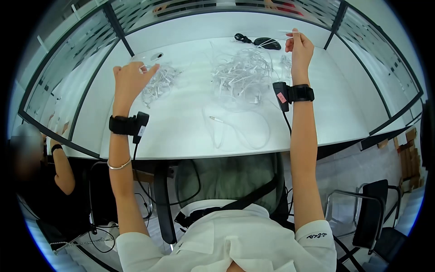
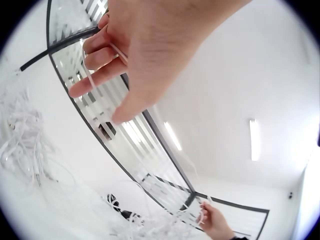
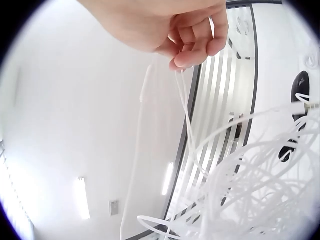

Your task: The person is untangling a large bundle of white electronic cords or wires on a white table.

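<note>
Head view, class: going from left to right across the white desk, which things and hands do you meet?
Left hand → small cable pile → large tangled cable pile → right hand.

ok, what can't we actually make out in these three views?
- Head view: whether the cable in the right hand is the one at the left hand; too thin against the white desk.
- Left wrist view: the left hand's grip on the thin cable; the palm covers where it ends.
- Right wrist view: the cable runs down into the tangled pile and is lost.
- Head view: the dark object at the far edge, too small.
</note>
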Available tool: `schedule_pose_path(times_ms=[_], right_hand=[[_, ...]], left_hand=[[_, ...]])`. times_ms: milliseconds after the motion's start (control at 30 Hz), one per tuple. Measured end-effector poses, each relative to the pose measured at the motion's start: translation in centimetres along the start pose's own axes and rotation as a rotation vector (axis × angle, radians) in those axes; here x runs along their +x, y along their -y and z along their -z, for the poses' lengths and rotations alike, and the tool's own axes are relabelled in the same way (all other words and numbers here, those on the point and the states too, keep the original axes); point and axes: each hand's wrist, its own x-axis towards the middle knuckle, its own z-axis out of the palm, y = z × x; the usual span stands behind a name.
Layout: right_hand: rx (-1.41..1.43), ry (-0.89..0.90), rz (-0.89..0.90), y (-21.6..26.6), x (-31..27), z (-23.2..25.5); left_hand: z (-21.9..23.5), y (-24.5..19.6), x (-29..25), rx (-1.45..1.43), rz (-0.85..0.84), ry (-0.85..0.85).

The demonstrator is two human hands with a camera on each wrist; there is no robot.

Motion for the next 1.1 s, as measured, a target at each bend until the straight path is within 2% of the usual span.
schedule_pose_path(times_ms=[33,133,167,267,400,467,533,633,733,767,833,900,1000,1033,1100], right_hand=[[0.014,0.0,-0.015,-0.2,0.1,0.1],[-0.061,-0.006,-0.029,-0.6,0.1,0.0],[-0.1,0.003,-0.021,-0.6,0.0,0.0],[-0.215,0.037,0.0,0.0,-0.6,-0.8],[-0.253,0.027,-0.018,0.9,-1.3,-1.5],[-0.238,0.006,-0.025,0.6,-0.9,-1.0],[-0.197,0.02,-0.019,0.2,-0.7,-0.8],[-0.154,0.034,-0.022,0.3,-0.9,-0.9],[-0.071,0.005,-0.008,-0.2,-0.7,-1.0],[0.0,0.032,-0.052,-0.3,-0.6,-1.0],[0.144,0.087,-0.14,-0.4,-0.6,-1.1],[0.155,0.223,-0.174,0.1,-0.6,-0.9],[0.163,0.341,-0.181,1.5,-0.5,-1.3],[0.166,0.365,-0.176,1.9,-0.4,-1.8],[0.164,0.433,-0.124,3.3,0.1,-3.2]], left_hand=[[0.0,0.7,-0.3,0.052,-0.07,0.051],[-0.7,2.3,-1.3,-0.027,-0.209,-0.091],[0.0,2.1,-1.3,0.015,-0.152,-0.062],[-0.1,4.2,-1.0,0.164,-0.186,-0.369],[0.2,5.9,-0.3,0.471,-0.037,-0.474],[-0.3,7.2,-0.3,0.367,0.045,-0.385],[-0.6,7.9,-0.4,0.314,-0.027,-0.408],[-2.7,10.4,0.6,-0.445,0.078,-0.391],[-1.1,9.0,0.2,-1.471,0.491,-0.072],[-0.5,9.1,-0.3,-1.38,0.357,0.02],[0.0,8.2,0.2,-1.104,0.372,0.06],[-1.0,8.4,1.2,-0.863,0.389,0.055],[-3.0,9.7,1.9,-0.603,0.084,0.09],[-3.1,10.3,2.1,-0.524,0.084,0.301],[-3.0,9.6,1.7,-0.552,-0.117,0.41]])
